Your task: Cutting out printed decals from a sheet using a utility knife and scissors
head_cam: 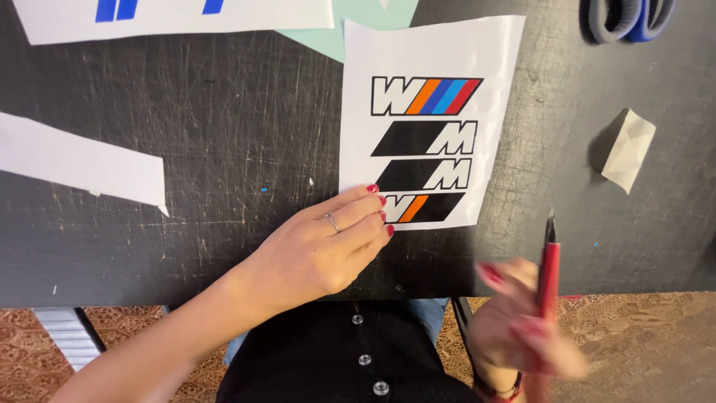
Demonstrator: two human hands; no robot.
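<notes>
A white sticker sheet (498,112) with several black and striped emblem stickers lies on the black scratched table (224,127). My left hand (328,242) rests flat with its fingertips pressing the sheet's lower left corner, beside the lowest sticker (425,207). My right hand (522,328), blurred, is at the table's near edge and grips a red craft knife (549,269) with its tip pointing up, just right of the sheet and apart from it.
A folded white paper scrap (629,149) lies at the right. A white paper strip (82,164) sits at the left, and another white sheet with blue marks (171,16) at the top. A grey-blue rounded object (626,16) is at the top right. Patterned floor below.
</notes>
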